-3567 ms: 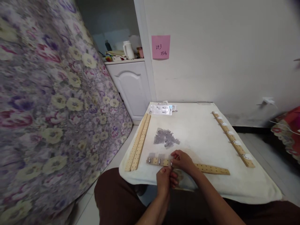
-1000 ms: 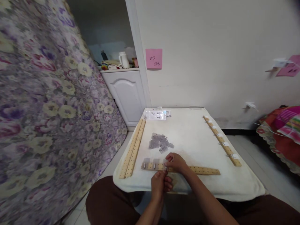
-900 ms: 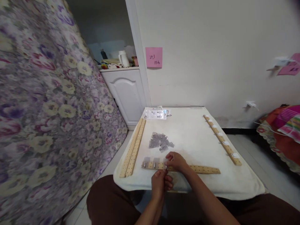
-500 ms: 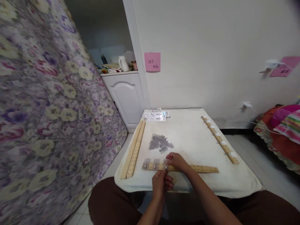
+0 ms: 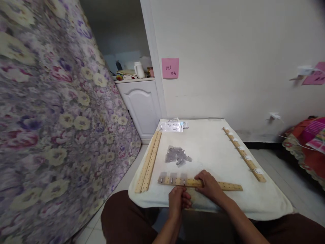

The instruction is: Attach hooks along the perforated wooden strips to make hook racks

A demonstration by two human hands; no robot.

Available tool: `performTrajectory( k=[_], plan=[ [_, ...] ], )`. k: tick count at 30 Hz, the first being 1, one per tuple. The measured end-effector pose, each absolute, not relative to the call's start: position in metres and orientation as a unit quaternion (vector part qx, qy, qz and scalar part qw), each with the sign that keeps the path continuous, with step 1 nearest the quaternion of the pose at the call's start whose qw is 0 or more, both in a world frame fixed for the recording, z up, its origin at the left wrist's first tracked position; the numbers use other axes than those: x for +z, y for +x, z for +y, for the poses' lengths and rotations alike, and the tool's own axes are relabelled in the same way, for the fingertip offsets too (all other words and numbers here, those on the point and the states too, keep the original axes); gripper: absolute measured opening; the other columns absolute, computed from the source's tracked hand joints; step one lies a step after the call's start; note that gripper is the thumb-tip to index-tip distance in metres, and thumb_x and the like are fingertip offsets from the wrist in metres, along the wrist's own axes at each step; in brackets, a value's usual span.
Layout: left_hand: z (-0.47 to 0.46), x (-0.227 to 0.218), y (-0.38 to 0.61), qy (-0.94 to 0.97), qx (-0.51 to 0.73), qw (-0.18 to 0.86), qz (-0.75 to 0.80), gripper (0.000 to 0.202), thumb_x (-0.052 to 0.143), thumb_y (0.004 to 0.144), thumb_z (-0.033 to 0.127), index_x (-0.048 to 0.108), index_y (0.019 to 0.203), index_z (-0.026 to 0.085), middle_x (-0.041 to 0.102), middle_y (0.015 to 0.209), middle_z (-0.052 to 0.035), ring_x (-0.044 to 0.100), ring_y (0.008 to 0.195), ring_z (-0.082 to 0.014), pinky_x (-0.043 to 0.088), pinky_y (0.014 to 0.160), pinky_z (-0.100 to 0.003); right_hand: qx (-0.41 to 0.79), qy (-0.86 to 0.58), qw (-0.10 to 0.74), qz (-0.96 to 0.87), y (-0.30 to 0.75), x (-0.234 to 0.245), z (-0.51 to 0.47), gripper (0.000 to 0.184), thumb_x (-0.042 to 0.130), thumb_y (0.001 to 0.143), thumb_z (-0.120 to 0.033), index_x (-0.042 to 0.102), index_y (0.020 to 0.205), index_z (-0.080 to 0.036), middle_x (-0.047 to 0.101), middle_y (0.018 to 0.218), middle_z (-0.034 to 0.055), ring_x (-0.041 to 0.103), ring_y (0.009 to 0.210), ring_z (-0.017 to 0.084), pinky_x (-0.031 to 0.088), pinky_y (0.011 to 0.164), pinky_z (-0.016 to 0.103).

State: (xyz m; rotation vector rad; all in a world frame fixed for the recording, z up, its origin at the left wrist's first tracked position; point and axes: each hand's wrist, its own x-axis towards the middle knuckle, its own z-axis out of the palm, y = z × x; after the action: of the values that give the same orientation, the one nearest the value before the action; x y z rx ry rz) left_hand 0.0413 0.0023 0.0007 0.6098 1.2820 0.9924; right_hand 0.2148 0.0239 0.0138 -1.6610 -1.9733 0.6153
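A perforated wooden strip (image 5: 230, 186) lies crosswise near the table's front edge. Toward its left end sit three clear square pieces with shiny metal hooks (image 5: 172, 179). My right hand (image 5: 209, 184) grips the strip around its middle, thumb on the near side and fingers on the far side. Just below the third hooked piece (image 5: 184, 180), my left hand (image 5: 178, 200) is closed, its thumb and forefinger together by the strip's near edge. Whatever those fingers pinch, if anything, is too small to make out. Beyond the strip lies a pile of similar hooked squares (image 5: 175, 155).
Two perforated strips (image 5: 151, 157) lie side by side on the left of the cloth-covered table (image 5: 203, 145). Another strip (image 5: 250, 164), bearing several white round pieces, lies on the right. Clear packaging (image 5: 171, 127) rests at the back. A flowered curtain (image 5: 63, 118) hangs at left.
My right hand has moved right, from the third hooked piece to the middle of the strip. The left hand stays just below that piece. The view has shifted slightly.
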Motion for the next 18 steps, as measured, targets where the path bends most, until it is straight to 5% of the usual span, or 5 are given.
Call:
performTrajectory(
  k=[18],
  plan=[
    [0.000, -0.002, 0.041, 0.285, 0.427, 0.649, 0.562, 0.023, 0.053, 0.064, 0.038, 0.050, 0.075, 0.018, 0.060, 0.048, 0.0021, 0.051, 0.031, -0.0113, 0.032, 0.033, -0.019, 0.225, -0.617, 0.245, -0.713, 0.186, 0.011, 0.036, 0.023, 0.067, 0.060, -0.020, 0.061, 0.082, -0.021, 0.056, 0.088, 0.0033, 0.051, 0.086, 0.020, 0.038, 0.076, 0.027]
  ],
)
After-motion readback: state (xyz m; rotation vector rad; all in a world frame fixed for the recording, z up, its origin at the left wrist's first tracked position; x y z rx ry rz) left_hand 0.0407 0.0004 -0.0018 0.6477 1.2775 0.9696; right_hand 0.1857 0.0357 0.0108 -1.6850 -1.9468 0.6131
